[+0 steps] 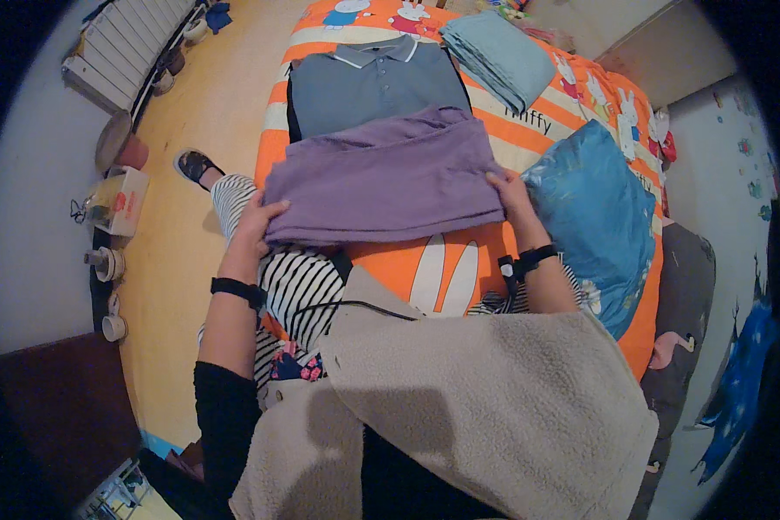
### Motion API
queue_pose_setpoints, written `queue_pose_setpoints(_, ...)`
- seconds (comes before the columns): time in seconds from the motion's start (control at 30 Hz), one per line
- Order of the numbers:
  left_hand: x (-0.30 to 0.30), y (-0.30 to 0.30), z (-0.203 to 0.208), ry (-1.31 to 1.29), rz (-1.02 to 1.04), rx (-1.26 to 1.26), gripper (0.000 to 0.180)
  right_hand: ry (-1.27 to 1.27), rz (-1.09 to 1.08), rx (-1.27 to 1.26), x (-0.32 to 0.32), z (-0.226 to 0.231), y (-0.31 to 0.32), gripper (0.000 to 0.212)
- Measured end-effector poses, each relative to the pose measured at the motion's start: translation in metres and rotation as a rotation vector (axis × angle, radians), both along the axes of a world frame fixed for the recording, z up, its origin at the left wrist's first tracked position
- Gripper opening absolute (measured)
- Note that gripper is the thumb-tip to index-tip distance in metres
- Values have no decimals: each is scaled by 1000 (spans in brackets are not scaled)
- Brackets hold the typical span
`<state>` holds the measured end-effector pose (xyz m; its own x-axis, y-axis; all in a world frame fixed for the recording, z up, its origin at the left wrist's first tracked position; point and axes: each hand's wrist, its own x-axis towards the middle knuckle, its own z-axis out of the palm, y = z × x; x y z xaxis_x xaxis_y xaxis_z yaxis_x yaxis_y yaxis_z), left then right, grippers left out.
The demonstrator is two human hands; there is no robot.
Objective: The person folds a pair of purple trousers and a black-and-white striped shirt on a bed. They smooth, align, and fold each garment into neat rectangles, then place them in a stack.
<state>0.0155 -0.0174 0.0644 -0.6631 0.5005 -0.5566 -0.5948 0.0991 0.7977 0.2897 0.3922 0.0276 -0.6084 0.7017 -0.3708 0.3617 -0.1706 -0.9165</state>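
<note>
A purple folded cloth [386, 186], possibly a garment or towel, spans the space between my hands. Its left edge is gripped by my left hand [256, 221], thumb on top. At the opposite edge my right hand [513, 199] pinches it the same way. Behind the cloth lies a grey-blue polo shirt [381, 82] with a white-edged collar, its lower part covered by the purple fabric. Both rest over the orange bedspread [381, 264], which has cartoon rabbits and pale stripes.
Folded pale teal fabric [498, 56] lies at the far right of the bed. Nearer, a shiny blue pillow [594, 217] sits right of my right hand. Along the left wall stand a white radiator [126, 52], a white box [126, 201] and several pots.
</note>
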Motion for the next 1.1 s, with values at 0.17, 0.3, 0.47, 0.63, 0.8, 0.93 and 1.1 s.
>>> queue_pose_setpoints(0.17,2,-38,34,138,82,149,64,342,-46,74,27,41,-8,39)
queue_pose_setpoints(0.3,24,-77,28,43,20,10,67,164,-29,-274,64,14,-49,37)
queue_pose_setpoints(0.47,44,-91,5,6,-28,39,67,-30,40,-689,82,-28,-70,44)
queue_pose_setpoints(0.63,57,-92,8,-14,34,55,68,-46,81,-707,72,-18,-59,50)
queue_pose_setpoints(0.8,62,-89,16,-35,133,108,72,-98,96,-546,48,3,-60,51)
queue_pose_setpoints(0.93,50,-89,42,25,197,168,74,124,148,-513,38,47,-48,49)
queue_pose_setpoints(1.1,37,-101,80,175,292,238,77,218,123,-436,20,89,-28,51)
